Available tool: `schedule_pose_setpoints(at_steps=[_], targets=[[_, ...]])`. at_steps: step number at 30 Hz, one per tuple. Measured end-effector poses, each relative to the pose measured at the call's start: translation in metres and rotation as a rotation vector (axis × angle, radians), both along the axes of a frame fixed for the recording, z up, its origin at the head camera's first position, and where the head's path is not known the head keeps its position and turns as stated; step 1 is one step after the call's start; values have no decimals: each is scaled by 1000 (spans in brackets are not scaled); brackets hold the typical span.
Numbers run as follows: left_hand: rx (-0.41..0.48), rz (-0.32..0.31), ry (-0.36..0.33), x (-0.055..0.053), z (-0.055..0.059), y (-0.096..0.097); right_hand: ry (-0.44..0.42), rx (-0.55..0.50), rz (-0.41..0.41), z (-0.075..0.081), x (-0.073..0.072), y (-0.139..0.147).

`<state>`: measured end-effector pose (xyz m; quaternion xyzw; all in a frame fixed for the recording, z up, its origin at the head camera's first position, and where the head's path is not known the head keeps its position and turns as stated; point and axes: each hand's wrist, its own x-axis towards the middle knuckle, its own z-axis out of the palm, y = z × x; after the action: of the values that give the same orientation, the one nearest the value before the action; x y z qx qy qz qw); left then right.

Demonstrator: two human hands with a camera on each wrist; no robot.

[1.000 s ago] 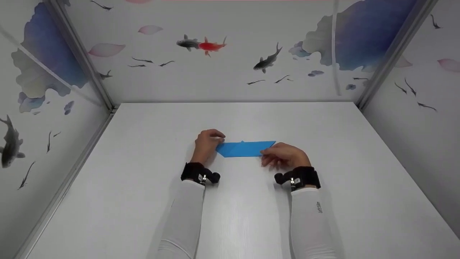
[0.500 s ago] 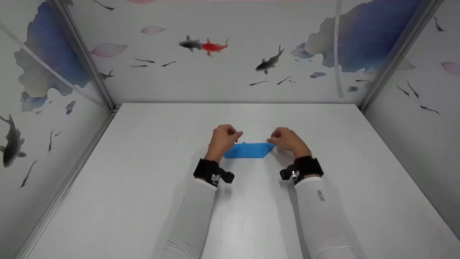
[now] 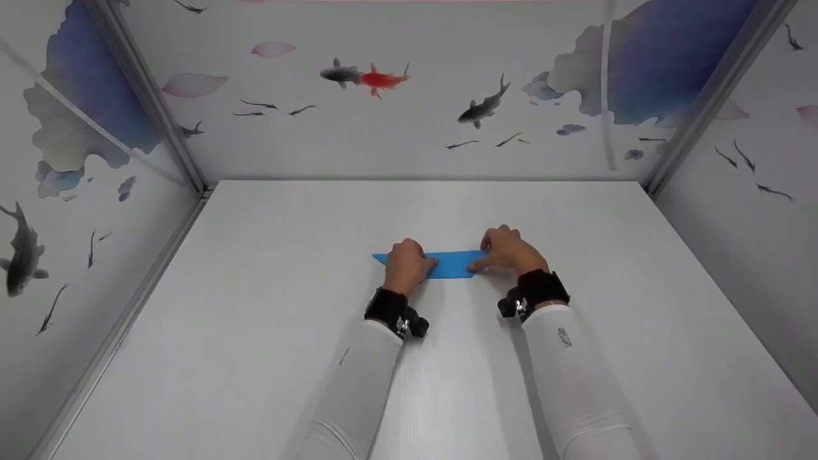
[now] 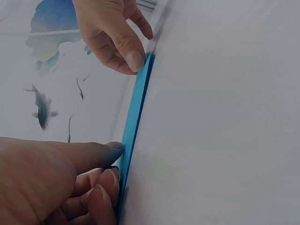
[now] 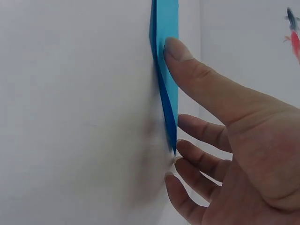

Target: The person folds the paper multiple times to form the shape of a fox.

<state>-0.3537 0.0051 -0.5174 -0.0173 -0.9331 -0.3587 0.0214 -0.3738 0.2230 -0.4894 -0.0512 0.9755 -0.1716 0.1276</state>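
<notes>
A folded strip of blue paper [image 3: 451,264] lies crosswise in front of me, with a pointed tip showing at its left end. My left hand [image 3: 404,267] covers the left part of the strip. In the left wrist view its thumb [image 4: 105,152] presses on the paper, and the other fingers curl against the strip beside it. My right hand [image 3: 508,249] holds the right end. The right wrist view shows that thumb [image 5: 180,54] on the paper's face and the fingers along its far edge, where the layers stand slightly apart at the pointed end.
A white tabletop [image 3: 287,287] surrounds the paper. White walls printed with fish and blue leaf shapes, such as the back wall [image 3: 396,140], enclose it behind and at both sides. Each wrist wears a black strap [image 3: 543,287] with a small camera.
My left hand has moved right, from the strip's left end onto its face. The right hand went from the near right edge to the far edge, then its thumb came down on the paper.
</notes>
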Motion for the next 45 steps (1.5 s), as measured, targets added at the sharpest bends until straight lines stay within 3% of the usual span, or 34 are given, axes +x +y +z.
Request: schedule_pose_setpoints(at_steps=[5, 10, 15, 19, 22, 25, 28, 32, 40, 45], targets=[[3, 3, -10, 2, 0, -2, -2, -24, -13, -1, 2, -2], [6, -31, -57, 1, 4, -7, -19, -172, -67, -4, 2, 1], [7, -125, -115, -5, 9, -11, -50, -395, -192, -10, 6, 6], [-1, -157, -154, -7, 9, -16, -161, -655, -275, -19, 13, 4], [6, -173, -170, -9, 8, -20, -244, -858, -310, -23, 18, -1], [45, -192, -202, -13, 8, -22, -292, -974, -313, -22, 22, -5], [87, -200, -224, -18, 8, -25, -287, -966, -276, -16, 26, -10], [102, -202, -202, -21, 8, -27, -247, -874, -230, -10, 29, -16], [167, -194, -218, -27, -1, -27, -200, -808, -252, -12, 38, -20], [160, -199, -212, -31, -4, -29, -86, -629, -140, -12, 46, -26]])
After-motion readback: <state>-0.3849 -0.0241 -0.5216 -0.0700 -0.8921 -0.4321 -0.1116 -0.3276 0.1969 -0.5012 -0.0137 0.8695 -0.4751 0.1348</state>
